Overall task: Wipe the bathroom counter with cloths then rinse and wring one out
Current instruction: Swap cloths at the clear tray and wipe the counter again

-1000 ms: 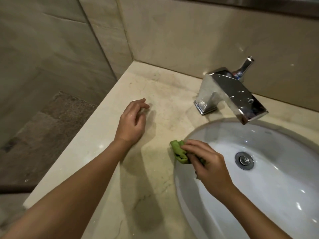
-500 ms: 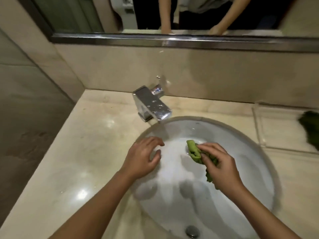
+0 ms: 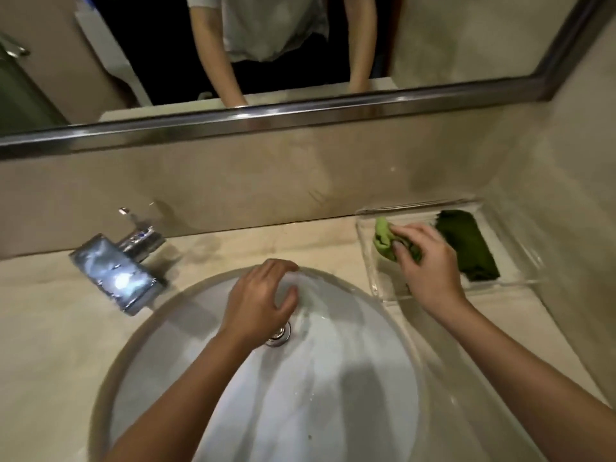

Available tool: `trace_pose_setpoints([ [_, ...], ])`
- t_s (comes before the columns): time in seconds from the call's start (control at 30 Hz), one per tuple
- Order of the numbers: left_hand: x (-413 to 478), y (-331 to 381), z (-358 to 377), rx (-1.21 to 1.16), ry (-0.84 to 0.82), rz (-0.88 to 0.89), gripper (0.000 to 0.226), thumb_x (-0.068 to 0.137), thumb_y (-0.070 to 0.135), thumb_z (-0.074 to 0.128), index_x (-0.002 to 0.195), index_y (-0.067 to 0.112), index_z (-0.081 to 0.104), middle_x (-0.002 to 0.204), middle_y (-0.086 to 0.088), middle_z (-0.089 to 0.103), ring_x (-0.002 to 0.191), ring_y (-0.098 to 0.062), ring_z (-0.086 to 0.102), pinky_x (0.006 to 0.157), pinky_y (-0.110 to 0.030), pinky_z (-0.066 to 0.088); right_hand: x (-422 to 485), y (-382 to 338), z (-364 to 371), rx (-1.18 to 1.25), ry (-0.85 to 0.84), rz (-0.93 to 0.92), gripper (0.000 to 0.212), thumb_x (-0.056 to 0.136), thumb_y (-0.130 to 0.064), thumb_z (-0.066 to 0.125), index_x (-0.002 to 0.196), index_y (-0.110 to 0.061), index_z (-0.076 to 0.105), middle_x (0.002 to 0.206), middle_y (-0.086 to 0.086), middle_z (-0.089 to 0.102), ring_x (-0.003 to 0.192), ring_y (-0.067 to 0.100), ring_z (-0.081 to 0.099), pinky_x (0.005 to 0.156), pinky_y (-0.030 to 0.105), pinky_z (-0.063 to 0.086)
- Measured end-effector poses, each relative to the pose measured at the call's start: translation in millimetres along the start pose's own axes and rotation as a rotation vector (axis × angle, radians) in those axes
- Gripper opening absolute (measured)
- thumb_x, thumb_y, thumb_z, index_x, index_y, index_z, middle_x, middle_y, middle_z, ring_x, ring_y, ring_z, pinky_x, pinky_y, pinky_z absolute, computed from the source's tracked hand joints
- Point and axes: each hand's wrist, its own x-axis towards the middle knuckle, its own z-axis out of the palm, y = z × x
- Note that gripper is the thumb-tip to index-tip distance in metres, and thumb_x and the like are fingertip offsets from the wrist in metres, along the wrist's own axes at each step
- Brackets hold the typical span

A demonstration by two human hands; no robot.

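My right hand (image 3: 430,265) grips a bunched light green cloth (image 3: 383,238) over the left part of a clear tray (image 3: 520,271) at the counter's right end. A darker green cloth (image 3: 466,245) lies folded in the same tray, just right of my hand. My left hand (image 3: 260,301) hovers over the white sink (image 3: 366,395) near its far rim, fingers loosely curved and holding nothing. The beige stone counter (image 3: 50,328) surrounds the basin.
A chrome faucet (image 3: 113,275) stands at the back left of the basin, its spout reaching over the rim. The drain (image 3: 278,335) shows just beneath my left wrist. A mirror (image 3: 300,61) with a metal frame runs above the backsplash. A side wall closes the right end.
My right hand carried the light green cloth from the basin rightward to the clear tray. My left hand shifted from the counter to above the sink. The view swung right.
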Motion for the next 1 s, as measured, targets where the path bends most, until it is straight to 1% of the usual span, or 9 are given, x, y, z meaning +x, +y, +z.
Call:
trace_pose_setpoints([
  [0.13, 32, 13, 11, -0.024, 0.009, 0.016, 0.037, 0.082, 0.04, 0.041, 0.106, 0.021, 0.061, 0.105, 0.007, 0.064, 0.091, -0.018, 0.061, 0.074, -0.033, 0.049, 26, 24, 10, -0.027, -0.058, 0.026, 0.024, 0.083, 0.002, 0.062, 0.105, -0.005, 0.069, 0.093, -0.002, 0.055, 0.087, 0.013, 0.052, 0.077, 0.012, 0.034],
  [0.2, 44, 17, 19, -0.021, 0.021, 0.018, 0.032, 0.083, 0.039, 0.045, 0.105, 0.023, 0.061, 0.103, 0.01, 0.063, 0.086, -0.015, 0.06, 0.071, -0.03, 0.047, 28, 36, 14, -0.053, -0.119, 0.018, 0.024, 0.083, 0.0, 0.063, 0.106, -0.007, 0.069, 0.093, -0.001, 0.058, 0.088, 0.016, 0.054, 0.078, 0.014, 0.035],
  [0.33, 59, 24, 31, -0.002, 0.015, 0.031, 0.033, 0.082, 0.043, 0.047, 0.105, 0.025, 0.062, 0.101, 0.012, 0.063, 0.083, -0.012, 0.058, 0.067, -0.028, 0.045, 26, 51, 14, -0.099, -0.229, 0.005, 0.024, 0.082, -0.01, 0.067, 0.106, -0.013, 0.068, 0.099, 0.001, 0.062, 0.095, 0.022, 0.055, 0.089, 0.042, 0.043],
  [0.37, 61, 26, 33, -0.003, 0.006, 0.028, 0.034, 0.082, 0.045, 0.045, 0.105, 0.025, 0.061, 0.102, 0.013, 0.063, 0.084, -0.012, 0.058, 0.068, -0.028, 0.045, 26, 50, 9, -0.084, -0.231, 0.035, 0.025, 0.083, -0.013, 0.067, 0.108, -0.013, 0.068, 0.102, 0.0, 0.061, 0.099, 0.022, 0.053, 0.091, 0.043, 0.042],
  [0.43, 65, 30, 36, -0.001, -0.007, 0.022, 0.036, 0.082, 0.047, 0.044, 0.106, 0.026, 0.061, 0.104, 0.013, 0.062, 0.088, -0.012, 0.058, 0.07, -0.027, 0.044, 27, 51, -6, -0.064, -0.163, 0.093, 0.026, 0.085, -0.017, 0.065, 0.11, -0.014, 0.067, 0.11, 0.002, 0.059, 0.107, 0.021, 0.049, 0.095, 0.039, 0.039],
  [0.53, 71, 35, 38, -0.002, -0.002, 0.028, 0.034, 0.082, 0.045, 0.045, 0.106, 0.026, 0.06, 0.105, 0.012, 0.062, 0.089, -0.014, 0.058, 0.07, -0.026, 0.042, 31, 66, -35, -0.273, 0.003, 0.118, 0.031, 0.084, -0.017, 0.065, 0.114, -0.013, 0.064, 0.12, 0.007, 0.057, 0.112, 0.026, 0.043, 0.095, 0.038, 0.035],
  [0.7, 76, 47, 42, -0.006, -0.001, 0.042, 0.038, 0.083, 0.047, 0.041, 0.105, 0.024, 0.062, 0.104, 0.011, 0.063, 0.088, -0.014, 0.059, 0.067, -0.025, 0.04, 44, 96, -53, -0.529, -0.251, 0.283, 0.053, 0.085, -0.025, 0.062, 0.134, -0.016, 0.044, 0.137, 0.008, 0.044, 0.12, 0.032, 0.038, 0.097, 0.04, 0.035],
  [0.83, 77, 52, 49, -0.017, -0.009, 0.041, 0.036, 0.083, 0.046, 0.042, 0.106, 0.024, 0.061, 0.104, 0.012, 0.063, 0.088, -0.014, 0.059, 0.069, -0.03, 0.046, 45, 106, -49, -0.578, -0.254, 0.273, 0.051, 0.086, -0.025, 0.061, 0.134, -0.015, 0.046, 0.133, 0.01, 0.046, 0.115, 0.034, 0.04, 0.095, 0.039, 0.035],
  [1.0, 70, 56, 53, -0.038, -0.025, 0.02, 0.038, 0.082, 0.045, 0.04, 0.107, 0.025, 0.061, 0.105, 0.012, 0.061, 0.089, -0.014, 0.057, 0.069, -0.029, 0.045, 48, 112, -50, -0.495, -0.164, 0.16, 0.036, 0.077, -0.004, 0.068, 0.113, -0.009, 0.066, 0.107, 0.015, 0.062, 0.097, 0.035, 0.054, 0.083, 0.035, 0.043],
])
